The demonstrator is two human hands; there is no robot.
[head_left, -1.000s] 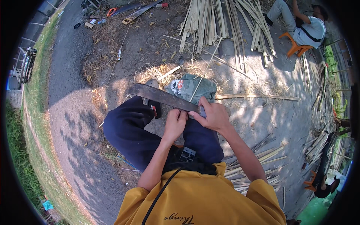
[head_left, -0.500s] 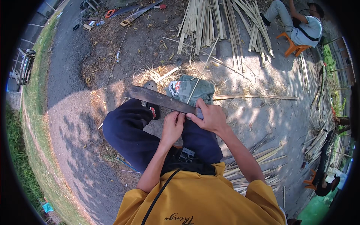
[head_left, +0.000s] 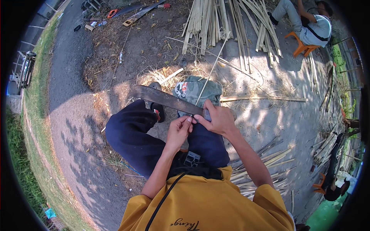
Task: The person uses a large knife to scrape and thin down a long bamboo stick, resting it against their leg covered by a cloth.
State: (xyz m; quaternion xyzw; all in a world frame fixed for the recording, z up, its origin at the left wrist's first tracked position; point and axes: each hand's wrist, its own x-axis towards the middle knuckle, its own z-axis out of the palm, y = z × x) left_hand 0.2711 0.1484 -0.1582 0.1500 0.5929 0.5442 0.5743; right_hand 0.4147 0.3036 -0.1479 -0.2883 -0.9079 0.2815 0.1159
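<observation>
My right hand [head_left: 220, 120] is wrapped round the handle of a broad dark machete [head_left: 163, 98], whose blade reaches out to the left above my knees. A thin bamboo strip [head_left: 212, 70] runs from under the blade away toward the far right, over a grey-green cloth [head_left: 210, 92] draped on my right knee. Close beside the right thumb, my left hand [head_left: 179, 131] pinches the near end of the strip. The blade's edge against the strip is mostly hidden.
Long split bamboo strips [head_left: 208, 27] lie in a pile ahead, and more strips [head_left: 269, 169] at my right. Pale shavings [head_left: 154, 77] lie near my feet. Saws [head_left: 144, 14] rest at the far left. A person on an orange stool [head_left: 302, 45] sits far right.
The bamboo strip has shifted farther out and a little right. My left hand has turned slightly, its fingertips closer to the right thumb. The machete has barely moved.
</observation>
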